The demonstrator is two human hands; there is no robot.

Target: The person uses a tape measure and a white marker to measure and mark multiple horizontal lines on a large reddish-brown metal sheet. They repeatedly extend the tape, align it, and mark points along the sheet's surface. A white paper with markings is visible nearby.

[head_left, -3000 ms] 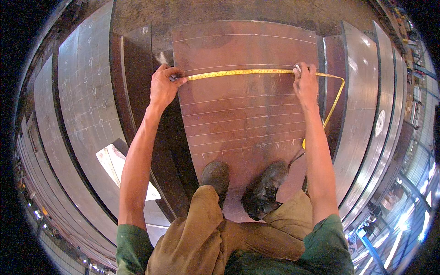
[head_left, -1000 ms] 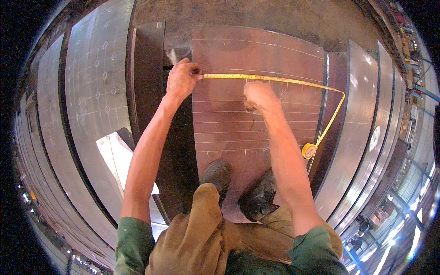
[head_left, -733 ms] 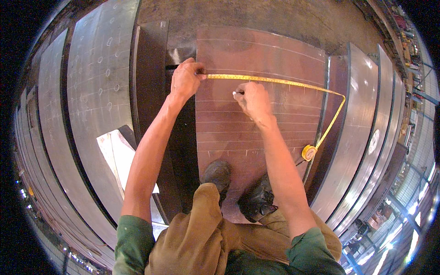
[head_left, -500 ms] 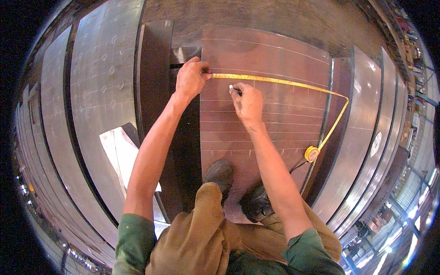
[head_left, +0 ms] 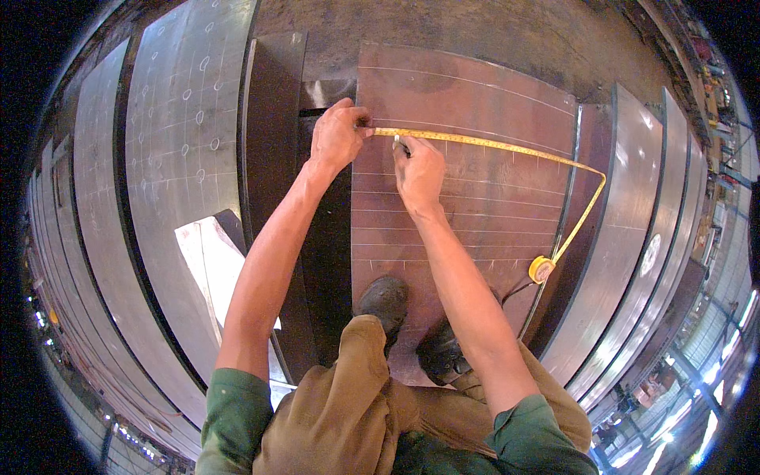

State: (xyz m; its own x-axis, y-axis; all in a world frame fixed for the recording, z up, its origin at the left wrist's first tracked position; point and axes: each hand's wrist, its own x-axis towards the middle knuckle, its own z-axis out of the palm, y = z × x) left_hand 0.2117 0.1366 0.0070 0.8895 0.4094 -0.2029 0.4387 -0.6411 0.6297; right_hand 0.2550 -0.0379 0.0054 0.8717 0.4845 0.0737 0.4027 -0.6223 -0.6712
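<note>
A yellow tape measure blade (head_left: 475,142) stretches across a reddish-brown metal plate (head_left: 467,297) ruled with thin white lines. My left hand (head_left: 337,136) pinches the blade's end at the plate's left edge. Just below the blade, my right hand (head_left: 419,170) is closed on a small white piece of chalk (head_left: 397,139), its tip touching or very near the blade's lower edge. Past the plate's right edge the blade bends down toward the tape's yellow case (head_left: 541,270), which rests near that edge. Short white ticks show along some of the lines.
Long grey steel beams lie on the left (head_left: 178,134), the nearest chalked with small circles, and more beams (head_left: 625,198) on the right. A white sheet (head_left: 210,257) lies beside my left forearm. My dark shoes (head_left: 383,304) stand on the plate.
My right hand has moved slightly left and up, bringing the chalk from below the blade to its lower edge. My left hand still pinches the blade's end.
</note>
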